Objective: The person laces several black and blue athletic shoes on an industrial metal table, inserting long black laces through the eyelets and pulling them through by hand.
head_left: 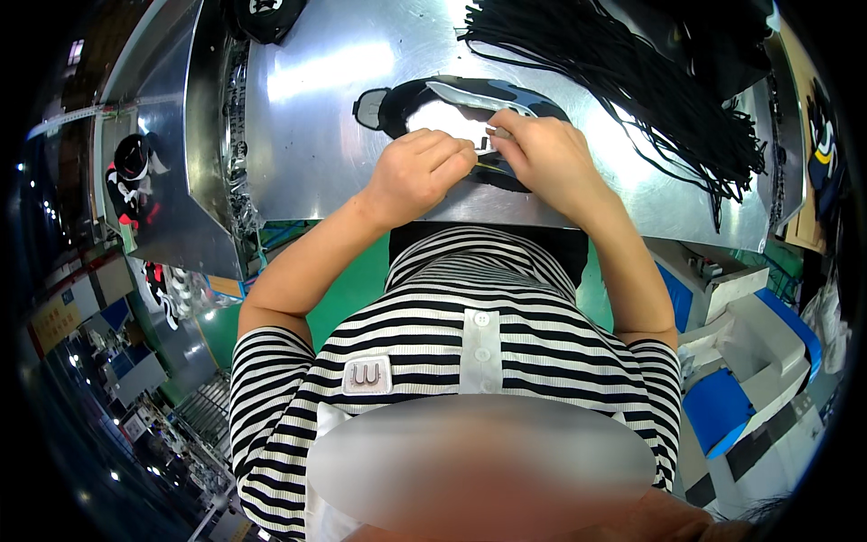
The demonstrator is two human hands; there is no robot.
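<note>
Head view: work apparently unfinished on a dark shoe upper [474, 97]

Lying just inside the near edge of the metal table [307, 154], around the middle of that edge, with a pale inside exposed and a rounded grey tab [371, 108] at the end toward the left edge. Left hand [424, 167] at the near side, fingers curled inward, tips hidden; cannot tell whether clamped on anything. Right hand [551, 158] over the opening, thumb and forefinger pinched together on a small pale item [492, 133], too small to identify. Between the hands, a thin yellowish strand [488, 166]; impossible to tell whether held.

By judgement, partway through a fine two-handed step: upper already in place and opened, detail at the fingertips not yet done. No black lace visible in the upper, though much hidden by the hands. Seemingly untouched: a thick bundle of black laces [623, 81], spread from the far side toward the right edge, and a black item [266, 18] toward the far left corner, role unclear.
</note>
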